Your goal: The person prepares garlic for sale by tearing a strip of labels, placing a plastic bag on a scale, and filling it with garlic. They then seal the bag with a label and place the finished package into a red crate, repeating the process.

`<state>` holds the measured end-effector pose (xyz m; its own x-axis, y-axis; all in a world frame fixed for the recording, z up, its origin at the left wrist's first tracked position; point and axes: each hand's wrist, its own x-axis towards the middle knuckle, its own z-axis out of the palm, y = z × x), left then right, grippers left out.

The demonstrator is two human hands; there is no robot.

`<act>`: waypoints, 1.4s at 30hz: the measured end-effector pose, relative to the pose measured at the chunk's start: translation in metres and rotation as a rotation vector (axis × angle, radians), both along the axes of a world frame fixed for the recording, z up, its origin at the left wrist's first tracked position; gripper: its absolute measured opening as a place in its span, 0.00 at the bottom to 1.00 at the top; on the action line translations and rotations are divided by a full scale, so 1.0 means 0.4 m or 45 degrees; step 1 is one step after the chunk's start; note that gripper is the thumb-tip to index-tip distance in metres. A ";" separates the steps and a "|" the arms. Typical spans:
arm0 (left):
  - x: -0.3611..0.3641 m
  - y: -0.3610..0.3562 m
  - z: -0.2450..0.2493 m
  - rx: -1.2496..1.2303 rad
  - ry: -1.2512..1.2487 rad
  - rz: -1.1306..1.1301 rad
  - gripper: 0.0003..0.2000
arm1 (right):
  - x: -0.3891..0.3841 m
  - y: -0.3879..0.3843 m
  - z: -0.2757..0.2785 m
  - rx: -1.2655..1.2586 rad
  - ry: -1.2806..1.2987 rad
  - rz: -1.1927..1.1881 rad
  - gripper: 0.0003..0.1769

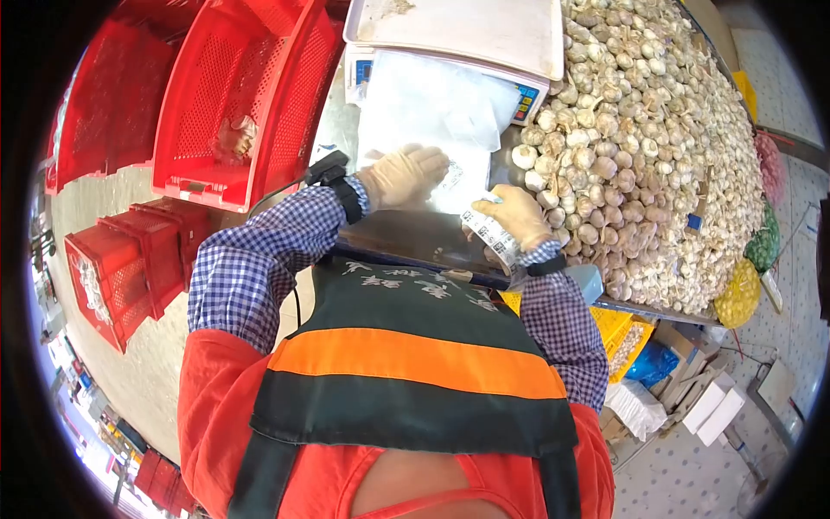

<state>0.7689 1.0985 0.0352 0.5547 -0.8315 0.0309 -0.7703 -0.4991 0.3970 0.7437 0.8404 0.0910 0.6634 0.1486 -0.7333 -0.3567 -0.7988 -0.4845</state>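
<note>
My left hand [405, 176], in a pale glove, lies flat with its fingers stretched out over the lower edge of the clear plastic bags [430, 102]. Beside its fingertips a printed label [453, 176] shows on the white plastic. My right hand [517, 216], also gloved, is closed on a strip of printed labels [491, 233] that hangs down toward my wrist. The bags rest against the front of a weighing scale [454, 30] and partly cover its keypad and display. Under my hands runs the dark edge of the worktable [406, 232].
A big heap of garlic bulbs [640, 164] covers the table to the right. Red crates [216, 112] stand at the left, with stacked red crates [130, 268] below. On the floor at right are a yellow crate [629, 346] and a blue bag [653, 363]. Net bags [737, 294] hang at the far right.
</note>
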 end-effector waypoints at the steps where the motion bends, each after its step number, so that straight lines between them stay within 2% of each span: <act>1: 0.004 0.009 0.002 -0.035 -0.046 -0.095 0.25 | -0.012 -0.017 0.016 0.159 -0.015 -0.124 0.19; 2: 0.013 0.023 -0.037 -0.042 -0.047 -0.115 0.25 | -0.011 -0.030 0.022 0.153 -0.018 -0.144 0.19; 4: 0.031 0.036 -0.070 -0.226 0.039 -0.182 0.24 | -0.012 -0.039 0.039 0.352 -0.293 0.034 0.12; 5: 0.020 0.035 -0.086 -0.208 0.384 0.058 0.17 | -0.018 -0.030 0.052 0.594 -0.256 -0.165 0.10; 6: 0.031 0.023 -0.047 -0.201 0.383 0.056 0.17 | -0.023 -0.021 0.056 0.600 -0.257 -0.168 0.10; 8: 0.051 0.012 0.005 0.147 -0.041 -0.085 0.11 | -0.025 -0.004 0.061 1.031 -0.028 -0.696 0.11; 9: 0.060 0.023 -0.049 -0.250 0.250 0.090 0.06 | -0.025 0.011 0.061 1.175 0.021 -0.860 0.14; 10: 0.072 0.032 -0.062 -0.249 0.249 0.088 0.06 | -0.024 0.009 0.064 1.176 0.019 -0.861 0.14; 12: 0.086 0.044 -0.081 -0.760 1.178 0.490 0.06 | -0.024 0.000 0.070 1.087 0.208 -0.850 0.17; 13: 0.112 0.056 -0.019 -0.450 1.537 0.707 0.10 | -0.024 -0.003 0.068 1.087 0.209 -0.850 0.17; 14: 0.124 0.065 -0.010 -0.452 1.536 0.710 0.10 | -0.024 -0.007 0.061 1.071 0.213 -0.818 0.16; 16: 0.149 0.082 0.005 -0.648 1.522 0.700 0.10 | -0.021 -0.005 0.036 1.053 0.217 -0.780 0.16; 18: 0.167 0.089 0.032 -0.747 1.495 0.759 0.10 | -0.015 0.019 0.000 0.811 -0.015 -0.589 0.13; 19: 0.187 0.095 0.059 -0.931 1.411 0.867 0.11 | -0.007 0.043 -0.002 0.678 -0.084 -0.531 0.11; 20: 0.203 0.101 0.083 -1.111 1.319 0.973 0.12 | 0.003 0.062 -0.012 0.678 -0.080 -0.532 0.11; 22: 0.223 0.108 0.131 -1.085 0.637 1.322 0.14 | 0.030 0.101 -0.016 0.385 -0.102 -0.370 0.17; 23: 0.207 0.096 0.162 -1.021 0.144 1.423 0.12 | 0.046 0.122 -0.007 0.211 -0.123 -0.264 0.22; 24: 0.162 0.065 0.205 -1.037 -0.013 1.429 0.10 | 0.059 0.131 -0.022 0.212 -0.124 -0.265 0.22; 26: 0.065 0.033 0.206 -0.975 0.150 0.965 0.10 | 0.083 0.140 -0.087 -0.105 -0.214 -0.056 0.26; 27: 0.035 0.016 0.140 -0.949 0.117 0.640 0.12 | 0.084 0.141 -0.131 -0.273 -0.182 -0.038 0.29; 28: 0.011 0.001 0.078 -0.915 0.084 0.317 0.14 | 0.084 0.142 -0.136 -0.271 -0.182 -0.038 0.29; 29: 0.007 -0.012 0.063 -0.914 0.085 0.318 0.14 | 0.082 0.142 -0.138 -0.315 -0.202 -0.008 0.29; 31: -0.004 -0.039 0.041 -0.083 0.044 0.101 0.16 | 0.078 0.148 -0.088 -0.446 -0.166 0.067 0.31; 32: -0.010 -0.041 0.019 -0.090 0.047 0.100 0.16 | 0.067 0.136 -0.066 -0.452 -0.162 0.066 0.31; 34: -0.003 -0.037 0.018 -0.047 0.038 0.151 0.18 | 0.046 0.084 -0.033 -0.540 -0.020 0.379 0.32; 35: -0.004 -0.036 0.044 0.070 0.071 0.161 0.18 | 0.023 0.042 -0.043 -0.472 -0.017 0.435 0.33; 36: 0.002 -0.036 0.060 0.071 0.071 0.167 0.18 | 0.013 0.027 0.014 -0.329 -0.004 0.353 0.31; 38: 0.010 -0.043 0.073 0.019 0.268 0.230 0.17 | -0.021 -0.003 0.061 0.026 0.061 -0.221 0.20; 39: 0.020 -0.042 0.065 0.018 0.263 0.219 0.17 | -0.029 -0.017 0.056 0.025 0.056 -0.232 0.20; 41: 0.035 -0.019 0.035 -0.195 0.203 0.033 0.15 | -0.050 -0.034 0.034 0.574 -0.056 -0.463 0.10; 42: 0.034 -0.010 0.027 -0.188 0.202 0.026 0.15 | -0.051 -0.030 0.038 0.581 -0.057 -0.470 0.10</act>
<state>0.7824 1.0945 0.0461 0.5789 -0.8130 0.0626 -0.6827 -0.4413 0.5824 0.7234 0.8283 0.1061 0.7603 0.1955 -0.6195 -0.5428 -0.3328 -0.7711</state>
